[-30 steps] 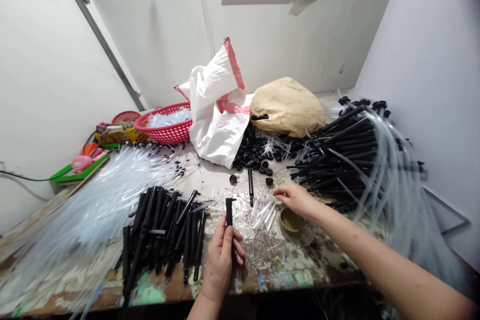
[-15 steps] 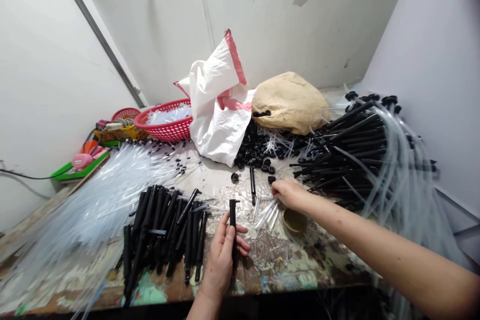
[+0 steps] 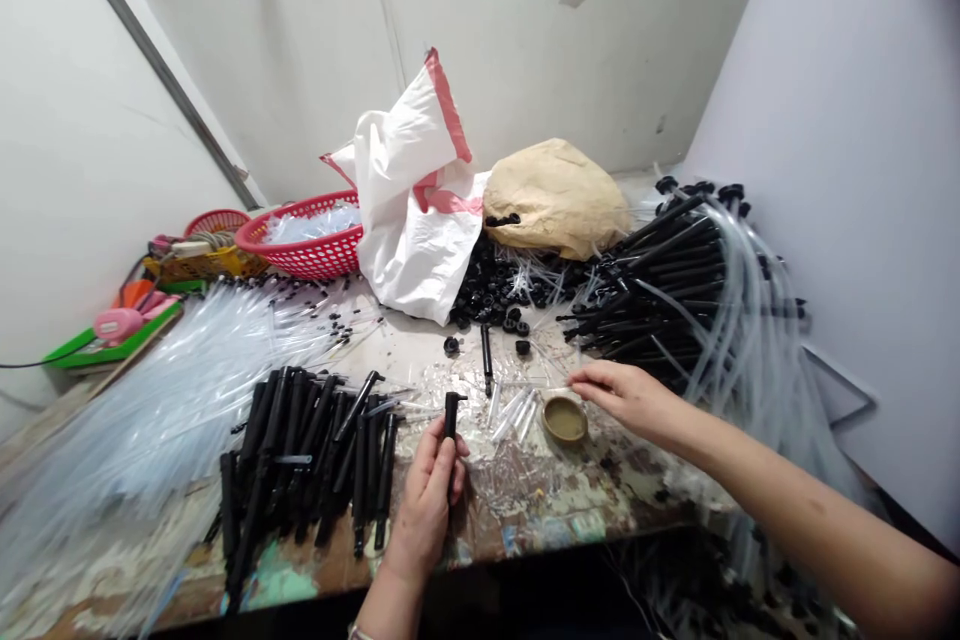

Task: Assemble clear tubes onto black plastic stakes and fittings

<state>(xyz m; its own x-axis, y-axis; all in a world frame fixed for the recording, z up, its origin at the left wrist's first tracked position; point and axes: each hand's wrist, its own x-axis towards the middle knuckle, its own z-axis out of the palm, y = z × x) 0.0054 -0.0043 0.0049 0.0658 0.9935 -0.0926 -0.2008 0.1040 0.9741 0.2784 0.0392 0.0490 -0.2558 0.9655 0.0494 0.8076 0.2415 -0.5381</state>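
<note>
My left hand (image 3: 431, 480) is wrapped around a black plastic tube (image 3: 451, 420) with a small side nozzle at its top, held upright over the table's near part. Behind the rim of a small round bowl (image 3: 565, 420) holding a dull greenish-brown substance, my right hand (image 3: 619, 395) pinches a thin whitish stick that points left. Short clear tubes (image 3: 517, 412) lie just left of the bowl. Another black tube (image 3: 487, 360) lies farther back, near a few loose black caps (image 3: 523, 347). A pile of similar black tubes (image 3: 315, 450) rests left of my left hand.
Long clear tubing (image 3: 172, 400) spreads over the left side. Black tubes with attached hoses (image 3: 675, 270) are stacked at right. A white sack (image 3: 420, 220), a beige bag (image 3: 559, 200) and a red basket (image 3: 315, 255) stand behind. A green tray (image 3: 112, 335) sits far left.
My right hand has moved from the short clear tubes to the bowl's right side, uncovering more of the bowl. My left hand still holds the black tube. The view has shifted slightly.
</note>
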